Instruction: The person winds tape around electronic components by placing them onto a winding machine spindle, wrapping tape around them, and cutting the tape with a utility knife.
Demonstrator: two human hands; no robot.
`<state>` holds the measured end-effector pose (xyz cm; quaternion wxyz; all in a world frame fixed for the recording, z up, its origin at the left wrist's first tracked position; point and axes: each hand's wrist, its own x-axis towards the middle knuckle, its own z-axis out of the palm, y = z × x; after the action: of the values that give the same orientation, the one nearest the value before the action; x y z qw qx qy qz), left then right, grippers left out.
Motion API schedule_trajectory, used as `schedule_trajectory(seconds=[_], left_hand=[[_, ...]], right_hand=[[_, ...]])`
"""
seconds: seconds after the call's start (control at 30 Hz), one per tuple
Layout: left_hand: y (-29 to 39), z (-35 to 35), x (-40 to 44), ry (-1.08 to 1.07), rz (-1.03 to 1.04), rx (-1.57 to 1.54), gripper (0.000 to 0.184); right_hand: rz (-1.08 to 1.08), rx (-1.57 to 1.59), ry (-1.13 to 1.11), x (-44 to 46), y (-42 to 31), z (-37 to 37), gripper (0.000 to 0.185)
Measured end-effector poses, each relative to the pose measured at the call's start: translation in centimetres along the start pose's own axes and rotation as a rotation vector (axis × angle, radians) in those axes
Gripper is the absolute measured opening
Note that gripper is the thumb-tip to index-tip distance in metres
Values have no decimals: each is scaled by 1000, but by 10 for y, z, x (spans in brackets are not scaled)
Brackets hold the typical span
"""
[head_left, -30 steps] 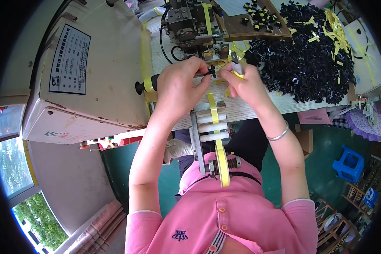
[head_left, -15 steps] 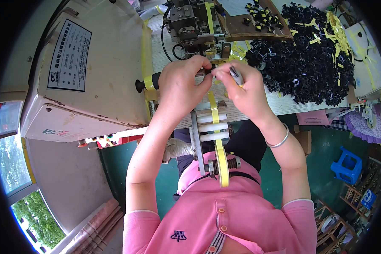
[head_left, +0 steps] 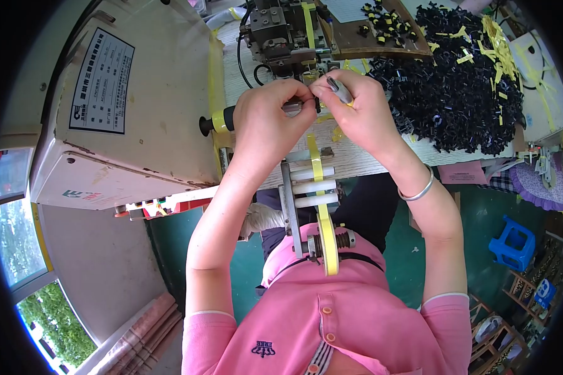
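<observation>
My left hand (head_left: 274, 115) pinches at a small black part (head_left: 317, 104) on the end of a metal spindle (head_left: 292, 107), its fingers mostly hiding the part. My right hand (head_left: 358, 109) is closed around a cutter-like tool with a grey tip (head_left: 339, 91), and its thumb and forefinger meet the left fingertips at the part. Just beyond both hands stands a dark metal machine (head_left: 275, 37). Nearer my body, yellow tape (head_left: 327, 240) runs from a roll over white rollers (head_left: 313, 187).
A heap of black parts (head_left: 450, 100) covers the table's right side, with yellow tape scraps (head_left: 497, 47) on it. A wooden tray (head_left: 381, 47) holds black-and-yellow pieces. A large beige machine housing (head_left: 162, 94) stands at left; a blue stool (head_left: 513, 242) is on the floor.
My right hand has moved up and toward the left fingertips, its forearm swinging slightly outward. The tool in it has tilted and shifted up. My left hand has stayed nearly in place.
</observation>
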<state>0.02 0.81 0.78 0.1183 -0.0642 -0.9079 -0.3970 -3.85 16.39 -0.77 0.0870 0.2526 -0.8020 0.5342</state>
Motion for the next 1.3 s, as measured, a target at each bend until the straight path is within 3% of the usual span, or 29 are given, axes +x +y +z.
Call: schedule_trajectory(seconds=[0.33, 0.57, 0.77, 0.83, 1.03, 1.3], left_hand=[[3, 1, 3, -29, -35, -12, 11], [4, 2, 2, -13, -7, -3, 10], [-7, 0, -1, 33, 313, 121, 12], [-6, -1, -1, 31, 316, 129, 13], [-5, -3, -1, 7, 285, 140, 14], [-6, -2, -3, 39, 284, 115, 15]], right_hand=[[107, -25, -122, -6, 0, -19, 18], [54, -62, -57, -8, 3, -12, 17], [174, 1, -115, -4, 13, -9, 16], [214, 50, -124, 0, 10, -9, 15], [-78, -73, 30, -4, -6, -2, 13], [128, -49, -78, 1, 13, -9, 14]])
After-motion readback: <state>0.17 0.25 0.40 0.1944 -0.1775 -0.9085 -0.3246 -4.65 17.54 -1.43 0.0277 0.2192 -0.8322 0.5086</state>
